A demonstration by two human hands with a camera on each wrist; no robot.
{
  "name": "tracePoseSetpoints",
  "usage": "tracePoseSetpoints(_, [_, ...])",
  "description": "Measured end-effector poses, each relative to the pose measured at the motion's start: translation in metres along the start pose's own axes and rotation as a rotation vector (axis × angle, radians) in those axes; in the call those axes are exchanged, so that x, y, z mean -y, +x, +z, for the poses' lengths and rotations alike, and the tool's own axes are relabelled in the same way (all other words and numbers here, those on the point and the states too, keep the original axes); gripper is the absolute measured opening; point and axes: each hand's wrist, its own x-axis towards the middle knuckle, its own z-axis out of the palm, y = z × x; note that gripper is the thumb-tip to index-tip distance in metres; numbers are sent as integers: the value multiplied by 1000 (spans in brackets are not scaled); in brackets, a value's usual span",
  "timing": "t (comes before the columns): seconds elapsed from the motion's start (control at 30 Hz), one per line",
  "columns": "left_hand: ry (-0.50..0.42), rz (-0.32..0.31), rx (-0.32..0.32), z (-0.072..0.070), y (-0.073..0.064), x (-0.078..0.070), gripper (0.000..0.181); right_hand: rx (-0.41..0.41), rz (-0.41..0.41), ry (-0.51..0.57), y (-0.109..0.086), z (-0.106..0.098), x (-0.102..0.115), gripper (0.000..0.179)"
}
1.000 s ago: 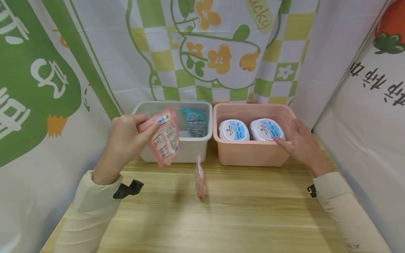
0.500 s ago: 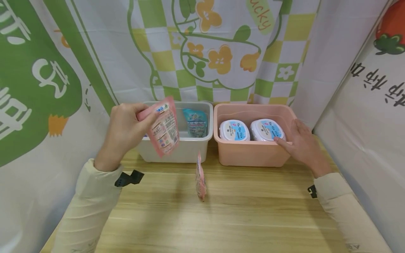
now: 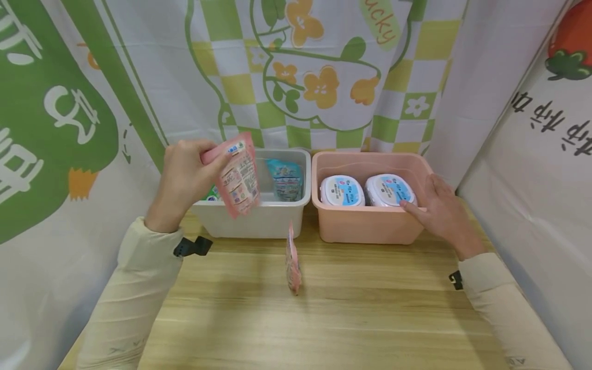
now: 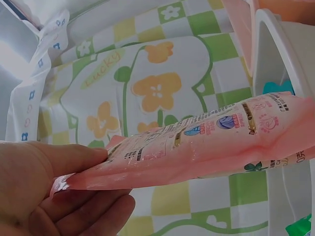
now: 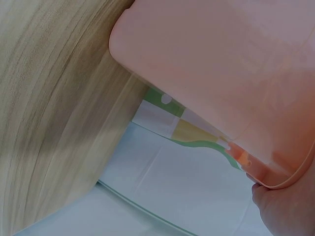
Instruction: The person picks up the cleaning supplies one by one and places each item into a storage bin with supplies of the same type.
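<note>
My left hand [image 3: 182, 177] pinches a pink printed pouch [image 3: 239, 180] by its top edge, thumb on one face and fingers behind. The pouch hangs tilted over the left part of a white bin [image 3: 252, 221]. In the left wrist view the pouch [image 4: 197, 147] stretches away from the thumb toward the bin. A blue pouch [image 3: 287, 180] stands inside the bin, and part of a green package [image 3: 213, 194] shows at its left. My right hand [image 3: 444, 216] grips the front right corner of a pink bin [image 3: 370, 226], thumb over the rim; two white-and-blue lidded tubs [image 3: 343, 190] sit inside.
A second pink pouch [image 3: 293, 264] stands on edge on the wooden table [image 3: 370, 308], in front of the gap between the bins. The bins stand side by side against a patterned cloth backdrop [image 3: 319, 92]. White printed cloth walls [image 3: 527, 154] close in both sides.
My left hand has risen with the pink pouch, from in front of the white bin's rim to higher over it. The green package has come into sight. My right hand stays at the pink bin.
</note>
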Motion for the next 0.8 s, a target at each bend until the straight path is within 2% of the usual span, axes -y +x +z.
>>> tracePoseSetpoints(0.17, [15,-35,-13,3,8,6,28,-11,-7,2,-1,1,0,93])
tracePoseSetpoints(0.4, [27,-107,12,2,20,15,30,32,24,-2,-1,-1,1,110])
tracePoseSetpoints(0.5, [28,-132,21,2,24,19,33,26,17,-7,0,0,1,108])
tracePoseSetpoints(0.6, [25,-147,22,3,28,22,34,-4,1,-7,1,1,0,98])
tracePoseSetpoints(0.8, [24,-172,30,5,34,28,36,-5,4,-10,0,1,0,100])
